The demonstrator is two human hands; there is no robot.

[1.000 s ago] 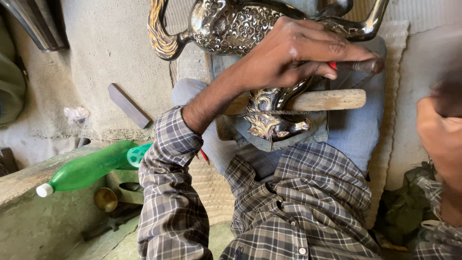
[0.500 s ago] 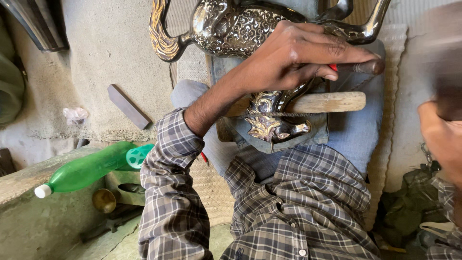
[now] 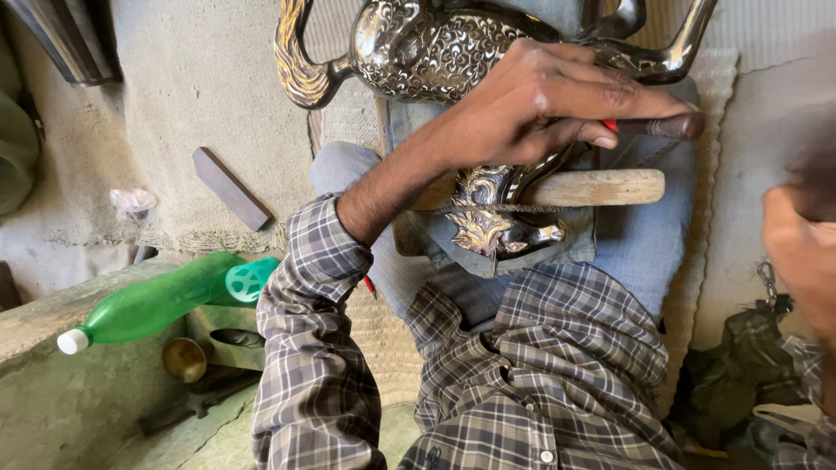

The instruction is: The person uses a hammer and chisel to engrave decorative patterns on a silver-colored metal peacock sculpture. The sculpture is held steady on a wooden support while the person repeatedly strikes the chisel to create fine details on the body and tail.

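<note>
on lap cloth, left hand fingers clamped on chisel over ornate metalwork

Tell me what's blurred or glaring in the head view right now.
Head view: the right hand at the frame's right edge is smeared by motion blur; the left hand, gripping a dark tool, is sharp; bright glare streaks the engraved metal vessel; the green bottle sits in even, softer light.

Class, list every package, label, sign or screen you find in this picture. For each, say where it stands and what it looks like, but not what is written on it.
Green plastic bottle: the one package, lying on its side at lower left on a ledge; white cap, no label seen.
No labels, signs or screens show.
</note>
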